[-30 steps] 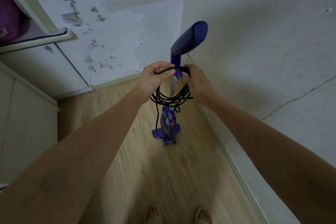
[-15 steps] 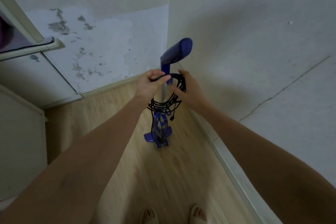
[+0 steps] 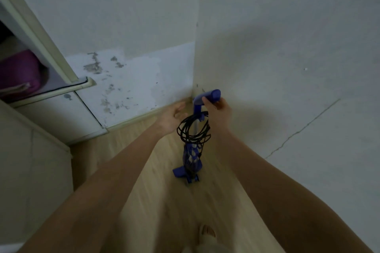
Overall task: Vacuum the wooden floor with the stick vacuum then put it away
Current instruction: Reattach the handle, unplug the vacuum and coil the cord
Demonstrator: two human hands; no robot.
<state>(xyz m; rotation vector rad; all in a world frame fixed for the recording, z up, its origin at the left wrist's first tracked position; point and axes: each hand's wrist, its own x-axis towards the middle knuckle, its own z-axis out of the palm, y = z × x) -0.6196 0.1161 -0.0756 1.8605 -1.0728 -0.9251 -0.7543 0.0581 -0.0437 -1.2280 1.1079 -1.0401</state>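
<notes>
The left hand (image 3: 171,118) has let go of the coiled cord (image 3: 193,130) and hangs open; the right hand (image 3: 218,110) now grips the vacuum (image 3: 191,162) handle, parked at centre frame by the corner, nearly put away.

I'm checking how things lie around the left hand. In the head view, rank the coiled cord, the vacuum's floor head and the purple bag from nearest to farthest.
From the left hand:
1. Coiled cord, just right of it.
2. Floor head, below, on the floor.
3. Purple bag, far left, in the cabinet.
</notes>
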